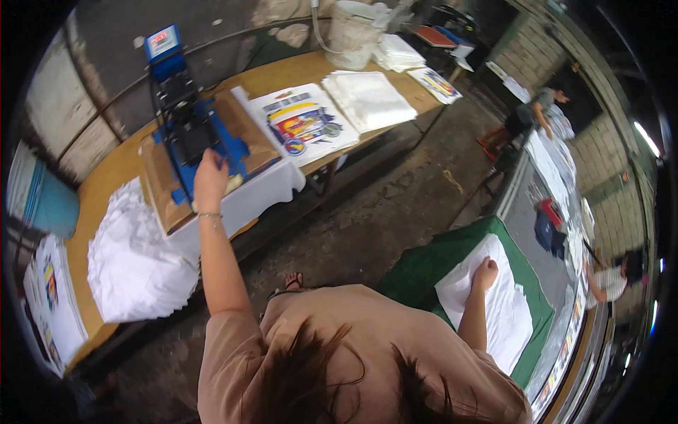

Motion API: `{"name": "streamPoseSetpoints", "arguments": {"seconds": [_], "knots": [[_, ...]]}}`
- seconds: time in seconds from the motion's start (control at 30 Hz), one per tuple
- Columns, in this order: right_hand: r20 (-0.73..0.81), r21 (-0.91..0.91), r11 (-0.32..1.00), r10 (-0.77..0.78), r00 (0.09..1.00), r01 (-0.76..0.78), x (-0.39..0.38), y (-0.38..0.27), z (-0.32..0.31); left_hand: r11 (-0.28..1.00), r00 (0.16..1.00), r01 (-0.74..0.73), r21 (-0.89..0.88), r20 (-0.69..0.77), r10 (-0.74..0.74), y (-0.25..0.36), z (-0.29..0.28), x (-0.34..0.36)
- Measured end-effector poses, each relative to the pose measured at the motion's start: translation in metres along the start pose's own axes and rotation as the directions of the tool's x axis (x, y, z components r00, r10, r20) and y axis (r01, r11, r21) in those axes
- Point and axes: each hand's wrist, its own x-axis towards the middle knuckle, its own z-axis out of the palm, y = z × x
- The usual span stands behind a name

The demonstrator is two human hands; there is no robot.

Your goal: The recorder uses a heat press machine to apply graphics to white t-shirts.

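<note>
My left hand [211, 180] is at the front of a blue and black heat press [191, 134], its fingers curled in by the press's frame. What they close on, if anything, is hidden. Brown board or paper and a white cloth hanging over the table's front edge lie under the press. Out to the right, my right hand [484, 273] is closed in a fist on a white cloth [503, 318], which lies spread over a green cloth [417, 279].
A heap of white cloth [138, 258] lies left of the press. Printed sheets [304, 124], a white stack [371, 99] and a bucket [352, 35] stand on the wooden table. Two people [537, 109] are by the long grey table [519, 194] at right.
</note>
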Motion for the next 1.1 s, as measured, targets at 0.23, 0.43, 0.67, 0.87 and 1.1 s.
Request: {"name": "streamPoseSetpoints", "arguments": {"seconds": [0.23,0.43,0.67,0.87,1.1], "knots": [[0.001,-0.048,0.998,-0.043,0.999,0.043,0.003,0.0,-0.002,0.998,0.992,-0.036,-0.042,-0.126,0.03,0.005,-0.002,-0.002],[0.003,-0.021,0.998,-0.066,0.998,0.066,0.005,0.002,-0.003,0.996,0.999,-0.031,0.089,-0.026,0.033,0.01,-0.007,-0.006],[0.064,-0.038,0.999,-0.014,0.998,0.017,0.01,0.009,0.001,0.994,0.996,-0.056,0.098,-0.06,0.062,0.008,-0.007,-0.007],[0.07,-0.037,0.998,-0.039,0.997,0.041,0.011,0.009,0.002,1.0,0.995,0.028,0.01,-0.093,-0.027,0.011,-0.008,-0.006],[0.053,-0.003,0.999,-0.049,0.997,0.049,0.008,0.007,0.0,0.999,0.996,0.021,0.042,0.085,-0.024,0.005,-0.007,-0.004]]}}
